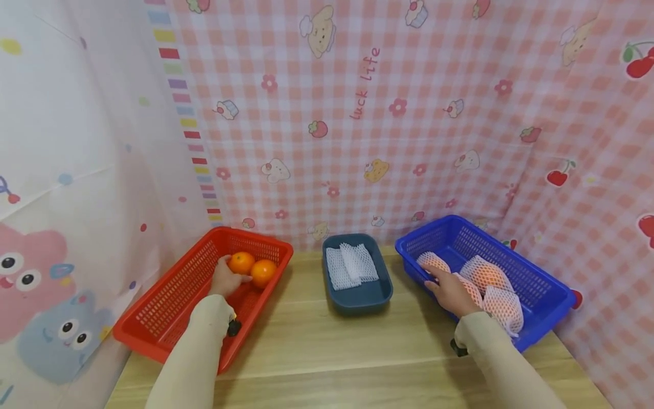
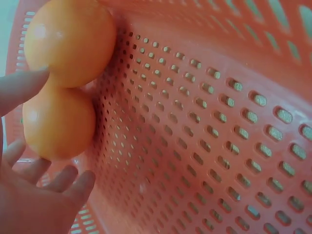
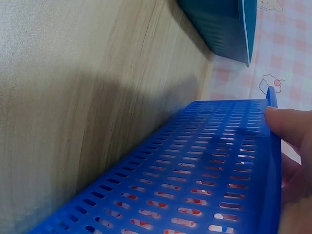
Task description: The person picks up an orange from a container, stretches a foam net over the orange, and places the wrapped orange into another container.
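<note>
Two bare oranges [image 1: 263,274] lie side by side in the far-right end of the red basket [image 1: 176,287], one a little farther left than the other. The left orange [image 1: 241,262] is just beyond and to the right of the left hand [image 1: 227,279] — the nearer hand by far. That bearing seems the relation to mind: the fruit is round with no long axis to match, and the thumb lies toward the gap between the two oranges, the fingers round the other side. The hand is spread about the left orange rather than closed; whether it touches firmly I cannot tell.

To the right, in the middle of the table [image 1: 317,346], a dark teal tray [image 1: 375,295] holds white mesh sleeves [image 1: 352,264]. Farther right, the blue basket [image 1: 533,304] runs from far left to near right, with netted fruits [image 1: 487,275] in it. The right hand [image 1: 452,291] is over its left long side, thumb at the rim, fingers inside beside the netted fruits; I cannot tell whether they pinch anything. A checked cloth [image 1: 378,79] hangs behind.
</note>
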Available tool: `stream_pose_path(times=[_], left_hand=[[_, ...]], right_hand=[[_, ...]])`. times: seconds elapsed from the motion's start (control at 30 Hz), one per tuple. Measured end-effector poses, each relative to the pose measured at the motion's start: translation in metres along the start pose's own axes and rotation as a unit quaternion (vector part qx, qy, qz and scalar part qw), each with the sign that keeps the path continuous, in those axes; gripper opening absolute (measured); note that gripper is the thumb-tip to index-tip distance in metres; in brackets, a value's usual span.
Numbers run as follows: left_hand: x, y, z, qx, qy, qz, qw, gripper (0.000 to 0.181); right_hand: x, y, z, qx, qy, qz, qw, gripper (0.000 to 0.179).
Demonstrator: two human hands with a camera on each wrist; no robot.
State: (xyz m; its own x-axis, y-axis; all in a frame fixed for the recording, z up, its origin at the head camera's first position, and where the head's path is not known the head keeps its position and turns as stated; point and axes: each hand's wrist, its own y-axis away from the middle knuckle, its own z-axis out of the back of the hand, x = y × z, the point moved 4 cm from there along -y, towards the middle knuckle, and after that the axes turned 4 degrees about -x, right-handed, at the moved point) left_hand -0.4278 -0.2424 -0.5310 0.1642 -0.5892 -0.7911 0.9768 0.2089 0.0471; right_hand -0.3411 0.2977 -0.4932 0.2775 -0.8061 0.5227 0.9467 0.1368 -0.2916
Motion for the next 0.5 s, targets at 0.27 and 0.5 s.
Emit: stream_pose_path(times=[0.27,0.5], left_hand=[[-0.0006,-0.0015,0.0032,0.001,-0.022,0.003,0.9997,0.089],[0.0022,-0.0021,-0.0020,0.016,-0.047,0.001,0.9988,0.101]], right_hand=[[-0.0012,0.0014,0.0006,-0.004,0.004,0.003,1.0000,0.042],[0.0031,0.0024,0.0035,0.000,0.005,0.000,1.0000,0.044]])
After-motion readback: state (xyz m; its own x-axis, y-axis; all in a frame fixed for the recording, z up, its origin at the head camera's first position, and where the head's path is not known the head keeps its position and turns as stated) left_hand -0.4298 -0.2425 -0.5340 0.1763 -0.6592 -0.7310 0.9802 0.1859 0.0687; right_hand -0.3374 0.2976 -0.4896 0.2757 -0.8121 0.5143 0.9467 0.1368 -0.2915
